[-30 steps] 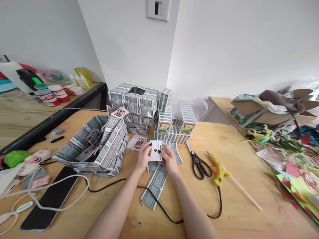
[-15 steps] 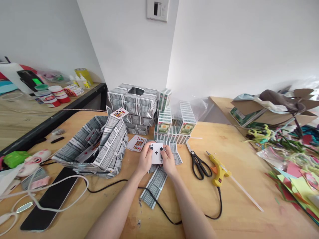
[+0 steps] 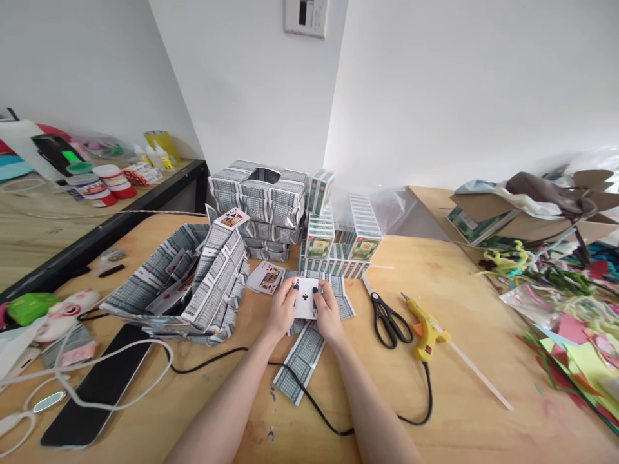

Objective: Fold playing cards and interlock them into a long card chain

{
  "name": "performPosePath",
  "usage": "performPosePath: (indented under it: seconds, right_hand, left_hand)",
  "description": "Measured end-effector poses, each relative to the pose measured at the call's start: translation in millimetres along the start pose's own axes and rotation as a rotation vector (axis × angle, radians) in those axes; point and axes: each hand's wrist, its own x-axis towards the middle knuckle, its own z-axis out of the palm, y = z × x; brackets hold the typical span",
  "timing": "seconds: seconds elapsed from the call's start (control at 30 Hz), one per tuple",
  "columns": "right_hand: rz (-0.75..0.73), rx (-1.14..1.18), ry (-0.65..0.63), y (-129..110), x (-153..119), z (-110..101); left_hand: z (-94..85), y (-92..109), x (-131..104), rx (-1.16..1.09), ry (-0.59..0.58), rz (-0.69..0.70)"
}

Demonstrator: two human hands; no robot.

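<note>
An ace of clubs card (image 3: 305,301) is face up between my two hands. My left hand (image 3: 284,306) is closed on its left edge, thumb on top, and my right hand (image 3: 327,309) grips the right edge the same way. Folded grey-backed cards (image 3: 300,367) lie on the table under and below my hands. Beside my left hand rest several face-up cards (image 3: 267,277). Further left stands an open basket made of folded cards (image 3: 213,283) with loose cards inside. Behind is a box-shaped card structure (image 3: 261,200) with an opening on top.
Green card boxes (image 3: 363,232) are stacked at the back. Scissors (image 3: 389,319) and a yellow glue gun (image 3: 428,332) lie right of my hands. A black cable (image 3: 309,399) crosses under my forearms. A phone (image 3: 97,390) lies left, coloured craft scraps (image 3: 575,348) far right.
</note>
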Motion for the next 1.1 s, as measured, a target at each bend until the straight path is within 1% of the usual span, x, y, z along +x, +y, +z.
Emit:
performPosePath:
  seconds: [0.13, 0.23, 0.37, 0.5, 0.7, 0.83, 0.93, 1.03, 1.1]
  right_hand:
    - [0.035, 0.030, -0.018, -1.0, -0.7, 0.2]
    - [0.064, 0.054, -0.039, -2.7, -1.4, 0.8]
    - [0.071, 0.058, -0.026, -2.0, -0.5, 0.2]
    - [0.070, 0.065, -0.051, 2.6, 1.7, -1.5]
    - [0.003, 0.029, -0.022, 4.6, 2.5, -3.1]
    - [0.010, 0.038, -0.019, 0.0, 1.8, -2.9]
    - [-0.015, 0.035, 0.003, -2.9, 2.0, -2.6]
    - [-0.035, 0.026, 0.030, -2.3, 2.8, -2.6]
    - [-0.017, 0.031, 0.026, -0.9, 2.8, -2.8]
  left_hand:
    - [0.0, 0.8, -0.7, -0.018, -0.033, -0.029]
    - [-0.5, 0.2, -1.3, -0.009, -0.029, -0.055]
    - [-0.6, 0.6, -2.2, 0.006, -0.021, -0.059]
    - [-0.4, 3.0, -3.3, 0.008, -0.033, -0.060]
    - [-1.0, 5.0, -4.0, 0.063, -0.018, -0.027]
    - [-0.9, 5.7, -4.7, 0.092, 0.000, -0.004]
    - [-0.3, 6.4, -5.2, 0.106, 0.021, 0.034]
    - [0.4, 6.9, -6.0, 0.131, 0.031, 0.061]
    - [0.8, 6.7, -6.6, 0.143, 0.030, 0.063]
